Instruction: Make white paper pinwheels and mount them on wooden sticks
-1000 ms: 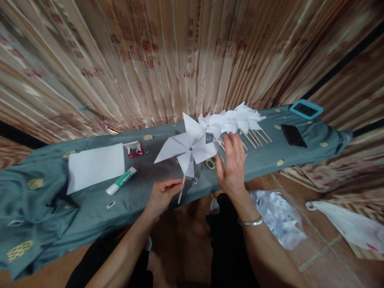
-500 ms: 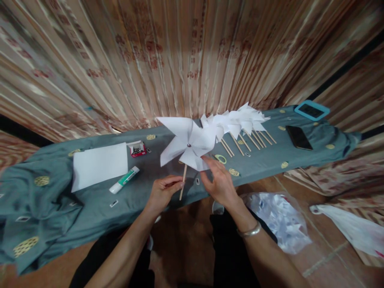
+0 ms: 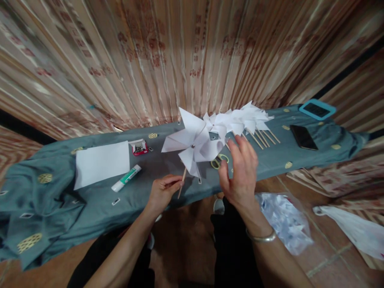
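Left hand [image 3: 162,193]: fingers pinching wooden stick [image 3: 181,183] of paper pinwheel [image 3: 193,144], frame centre, above tabletop [image 3: 156,188] | Right hand [image 3: 241,172]: fingers spread, just beside blades | Risk: careless swipe could crease blades or bend centre pin.

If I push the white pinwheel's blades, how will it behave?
The pinwheel looks light: the left hand holds its thin stick by the fingertips. Its thin paper blades probably bend easily. Pinned at the centre, they would likely spin rather than resist.
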{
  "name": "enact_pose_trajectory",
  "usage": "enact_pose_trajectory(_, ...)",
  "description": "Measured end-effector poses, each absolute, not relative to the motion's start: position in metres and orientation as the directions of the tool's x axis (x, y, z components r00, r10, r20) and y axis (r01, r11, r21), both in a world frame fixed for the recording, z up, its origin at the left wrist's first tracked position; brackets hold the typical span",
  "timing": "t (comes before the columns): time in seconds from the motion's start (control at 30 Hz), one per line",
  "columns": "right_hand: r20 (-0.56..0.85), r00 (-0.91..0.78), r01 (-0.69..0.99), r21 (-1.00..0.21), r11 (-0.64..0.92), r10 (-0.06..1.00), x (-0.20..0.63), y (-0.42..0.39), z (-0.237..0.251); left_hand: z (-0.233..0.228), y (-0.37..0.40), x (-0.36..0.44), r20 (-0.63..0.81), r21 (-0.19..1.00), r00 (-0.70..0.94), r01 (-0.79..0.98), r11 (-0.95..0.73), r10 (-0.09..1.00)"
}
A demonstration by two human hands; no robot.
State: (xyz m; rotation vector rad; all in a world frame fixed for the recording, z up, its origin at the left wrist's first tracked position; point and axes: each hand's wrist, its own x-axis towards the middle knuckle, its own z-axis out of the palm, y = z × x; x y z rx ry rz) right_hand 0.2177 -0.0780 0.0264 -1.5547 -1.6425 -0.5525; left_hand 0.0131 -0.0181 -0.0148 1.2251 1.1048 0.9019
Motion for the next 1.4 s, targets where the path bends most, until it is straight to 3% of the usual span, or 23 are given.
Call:
enact_pose_trajectory(0.23, 0.62, 0.105, 0.964, -0.256, 0.075, 0.778, 0.225, -0.066, 0.015, -0.013, -0.02, 0.014, -0.136, 0.991, 0.292, 0.058, 0.124, 0.947)
enact_pose_trajectory(0.57, 0.576, 0.059, 0.855, -0.45, 0.256, 0.815, 0.182, -0.073, 0.0, -0.014, -0.017, 0.013, -0.083, 0.997, 0.223, 0.012, 0.082, 0.971)
enact_pose_trajectory(0.7, 0.625, 0.004, 0.826, -0.442, 0.351, 0.78, 0.17, -0.079, 0.002, -0.017, -0.015, 0.01, -0.05, 0.998, 0.205, 0.035, 0.044, 0.977)
enact_pose_trajectory(0.9, 0.791, 0.077, 0.883, -0.337, 0.327, 0.607, 0.198, -0.082, 0.017, -0.023, -0.015, 0.006, -0.096, 0.995, 0.172, 0.053, 0.088, 0.98)
enact_pose_trajectory(1.03, 0.665, 0.144, 0.899, -0.397, 0.184, 0.733, 0.215, -0.072, 0.011, -0.023, -0.017, 0.007, -0.135, 0.99, 0.185, 0.067, 0.125, 0.973)
enact_pose_trajectory(1.17, 0.523, 0.153, 0.867, -0.478, 0.139, 0.838, 0.219, -0.063, 0.002, -0.021, -0.018, 0.01, -0.166, 0.986, 0.204, 0.061, 0.156, 0.965)
enact_pose_trajectory(1.3, 0.467, 0.103, 0.837, -0.517, 0.177, 0.878, 0.206, -0.066, 0.0, -0.018, -0.017, 0.009, -0.12, 0.993, 0.213, 0.045, 0.113, 0.97)
enact_pose_trajectory(1.4, 0.411, -0.049, 0.746, -0.591, 0.307, 0.91, 0.193, -0.072, 0.0, -0.018, -0.016, 0.008, -0.085, 0.996, 0.209, 0.053, 0.075, 0.974)
